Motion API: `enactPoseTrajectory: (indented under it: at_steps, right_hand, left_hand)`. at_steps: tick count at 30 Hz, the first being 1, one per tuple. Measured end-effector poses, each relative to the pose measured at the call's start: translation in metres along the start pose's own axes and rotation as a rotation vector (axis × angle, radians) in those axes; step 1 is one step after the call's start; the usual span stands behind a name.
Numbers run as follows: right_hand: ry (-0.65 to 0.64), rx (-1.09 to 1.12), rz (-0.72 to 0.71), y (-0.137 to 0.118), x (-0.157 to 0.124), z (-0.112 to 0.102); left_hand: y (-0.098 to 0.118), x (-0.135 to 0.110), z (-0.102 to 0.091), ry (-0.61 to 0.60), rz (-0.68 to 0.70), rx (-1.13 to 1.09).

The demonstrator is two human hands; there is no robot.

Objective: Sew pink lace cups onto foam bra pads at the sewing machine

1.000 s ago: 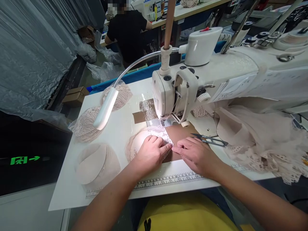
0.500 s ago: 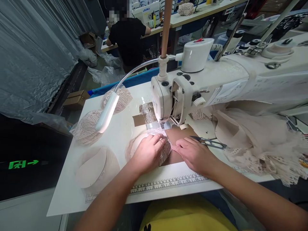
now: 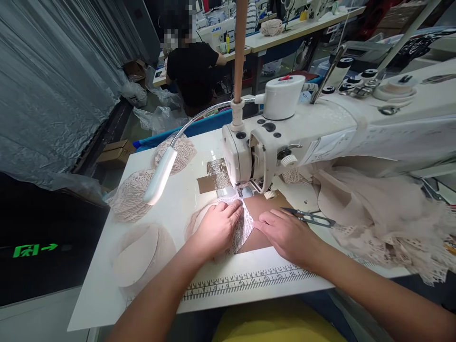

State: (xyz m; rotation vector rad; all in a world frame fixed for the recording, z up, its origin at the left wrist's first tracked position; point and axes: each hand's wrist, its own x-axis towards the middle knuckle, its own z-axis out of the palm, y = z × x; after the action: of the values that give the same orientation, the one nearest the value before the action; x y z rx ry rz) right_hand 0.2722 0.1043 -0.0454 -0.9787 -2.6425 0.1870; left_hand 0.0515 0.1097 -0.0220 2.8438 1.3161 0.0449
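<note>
Under the needle area of the white sewing machine (image 3: 245,159) lies a beige lace cup piece (image 3: 245,232). My left hand (image 3: 219,225) rests on it with its fingers laid along the lace, pressing it down. At the lace's right edge, my right hand (image 3: 287,232) has thumb and forefinger pinched together on the border. A brown sheet (image 3: 265,204) lies beneath the lace and my right fingers. Thread snips (image 3: 309,217) lie just beyond the right hand. The lace under my left palm is hidden.
Several beige cup pieces (image 3: 133,194) lie at the table's left. A lit gooseneck lamp (image 3: 161,175) hangs above them. Sheer beige fabric (image 3: 356,194) is heaped on the right. A printed ruler (image 3: 245,281) runs along the front edge. Another person (image 3: 192,71) sits at a machine behind.
The lace under my hands has turned and spread flatter, showing more between them. My left fingers have shifted slightly toward the needle. The whole view has tilted a little.
</note>
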Motion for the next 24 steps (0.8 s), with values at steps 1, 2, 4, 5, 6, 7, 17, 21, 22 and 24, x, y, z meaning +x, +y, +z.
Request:
enactPoseTrajectory:
  at_steps: [1, 2, 4, 5, 6, 7, 17, 21, 22, 24]
  right_hand:
    - [-0.014, 0.003, -0.002, 0.001, 0.002, -0.001]
    - [-0.033, 0.007, -0.004, 0.001, 0.003, -0.001]
    - [-0.08, 0.013, -0.002, 0.003, 0.008, -0.003]
    - [-0.097, 0.015, 0.003, 0.003, 0.011, -0.005]
    - [-0.109, 0.015, 0.01, 0.003, 0.015, -0.006]
    - [-0.117, 0.014, 0.015, 0.004, 0.018, -0.008]
    - [-0.162, -0.024, 0.11, 0.005, 0.043, -0.019]
    - [-0.111, -0.052, 0.1, 0.008, 0.041, -0.012]
    - [-0.097, -0.059, 0.09, 0.009, 0.04, -0.01]
    - [-0.061, -0.071, 0.064, 0.01, 0.04, -0.006]
  left_hand:
    - [-0.002, 0.001, 0.0, -0.001, 0.002, 0.006]
    - [-0.005, 0.003, 0.0, -0.003, 0.007, 0.014]
    - [-0.01, 0.006, 0.001, -0.012, 0.022, 0.035]
    - [-0.013, 0.007, 0.001, -0.02, 0.028, 0.045]
    - [-0.015, 0.009, 0.0, -0.029, 0.032, 0.053]
    - [-0.017, 0.011, 0.0, -0.037, 0.035, 0.06]
    - [-0.038, 0.026, -0.003, -0.011, 0.045, 0.121]
    - [-0.033, 0.019, -0.002, 0.056, 0.042, 0.078]
    - [-0.03, 0.017, -0.001, 0.068, 0.055, 0.047]
    - [-0.026, 0.013, 0.001, 0.081, 0.079, -0.009]
